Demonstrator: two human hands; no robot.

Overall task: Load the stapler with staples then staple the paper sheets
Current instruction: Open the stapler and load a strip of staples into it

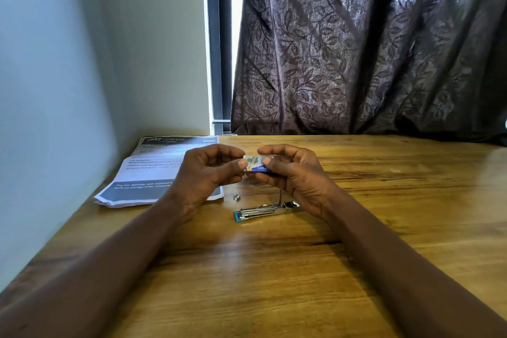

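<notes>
Forearms [109, 269] are angling inward: right hand [290, 173] gripping the staple box [260, 164], left hand [204, 173] pinching its end, likely opening it. Below the grip, the stapler [266, 210] is lying opened for loading.

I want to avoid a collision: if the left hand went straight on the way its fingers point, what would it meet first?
The left hand points right, at the staple box that the right hand holds; its fingertips seem to pinch the box's end, though depth is unclear.

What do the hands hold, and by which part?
A small staple box: the right hand grips its right end, the left hand pinches its left end.
</notes>
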